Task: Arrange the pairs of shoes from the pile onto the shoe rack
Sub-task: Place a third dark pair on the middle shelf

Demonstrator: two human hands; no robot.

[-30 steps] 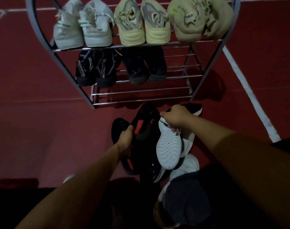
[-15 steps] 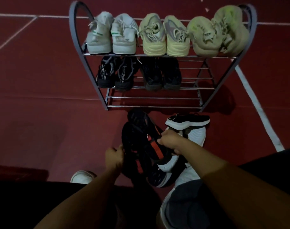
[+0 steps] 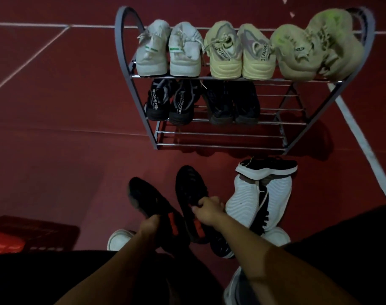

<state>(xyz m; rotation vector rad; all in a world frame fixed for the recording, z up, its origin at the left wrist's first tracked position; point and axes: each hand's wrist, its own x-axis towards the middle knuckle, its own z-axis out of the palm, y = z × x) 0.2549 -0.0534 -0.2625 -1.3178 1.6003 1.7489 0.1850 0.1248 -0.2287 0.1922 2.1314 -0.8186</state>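
Observation:
My left hand (image 3: 149, 225) grips a black shoe with an orange patch (image 3: 148, 201), sole up. My right hand (image 3: 207, 211) grips its black partner (image 3: 188, 190) beside it. Both shoes are lifted in front of the grey metal shoe rack (image 3: 130, 71). To the right on the floor lie shoes with white soles (image 3: 242, 201) and a black-and-white shoe (image 3: 267, 169) on top of them. The rack's top shelf carries three light pairs. The middle shelf holds two dark pairs on its left half. Nothing sits on the bottom rails (image 3: 220, 139).
The floor is dark red with white lines (image 3: 361, 133) running along the right of the rack. A red crate (image 3: 22, 234) sits at the lower left. A white shoe toe (image 3: 118, 238) shows near my legs, another grey shoe (image 3: 236, 287) at the bottom.
Both hands now each hold one black shoe, separated side by side and raised to the left of the pile. The white-soled shoe was released. The view pulled back from the rack.

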